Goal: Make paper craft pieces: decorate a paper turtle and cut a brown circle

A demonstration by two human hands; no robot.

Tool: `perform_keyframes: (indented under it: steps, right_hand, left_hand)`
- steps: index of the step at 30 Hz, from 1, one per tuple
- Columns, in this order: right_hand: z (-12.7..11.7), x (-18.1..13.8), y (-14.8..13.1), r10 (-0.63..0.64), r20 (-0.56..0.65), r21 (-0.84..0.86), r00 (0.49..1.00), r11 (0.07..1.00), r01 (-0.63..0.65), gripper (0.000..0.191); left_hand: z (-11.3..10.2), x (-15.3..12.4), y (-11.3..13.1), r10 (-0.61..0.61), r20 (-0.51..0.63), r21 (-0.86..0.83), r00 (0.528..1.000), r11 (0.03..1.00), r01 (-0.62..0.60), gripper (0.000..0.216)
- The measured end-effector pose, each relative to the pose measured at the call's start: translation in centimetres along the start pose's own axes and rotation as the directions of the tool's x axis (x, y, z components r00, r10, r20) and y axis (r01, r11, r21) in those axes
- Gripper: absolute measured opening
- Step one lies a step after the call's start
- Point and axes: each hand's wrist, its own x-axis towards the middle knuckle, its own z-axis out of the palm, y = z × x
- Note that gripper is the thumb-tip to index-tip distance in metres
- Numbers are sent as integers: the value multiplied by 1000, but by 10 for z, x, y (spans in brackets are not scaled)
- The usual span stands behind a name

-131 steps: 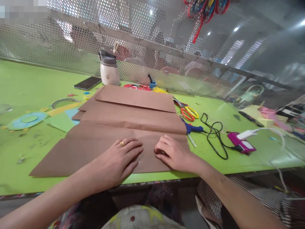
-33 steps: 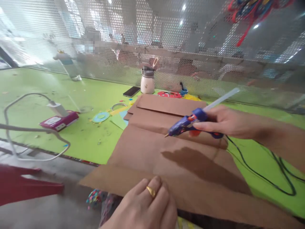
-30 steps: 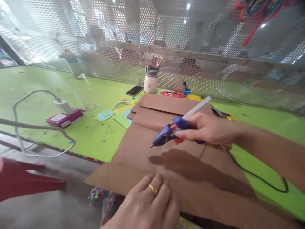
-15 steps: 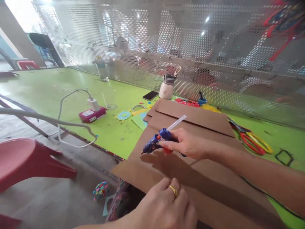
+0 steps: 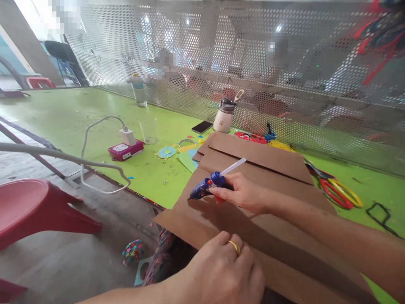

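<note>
Glue gun, gripped by the right hand above brown paper on the green table, should be guided steadily while the near edge is pinched by the left hand.

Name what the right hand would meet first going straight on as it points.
Probably the brown paper: the glue gun in the right hand slants down toward it, though depth is unclear.
</note>
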Motion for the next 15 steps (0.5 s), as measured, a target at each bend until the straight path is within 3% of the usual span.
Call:
perform_keyframes:
  steps: [7,15]
  right_hand:
    - [-2,5,10,16,-9,-3,1000,1000,-16,41]
    - [3,-8,-2,101,164,80,981,990,-115,38]
  left_hand:
    - [3,-2,-1,-3,-61,-5,998,1000,2,21]
    - [3,-2,-4,8,-81,-25,997,1000,-10,24]
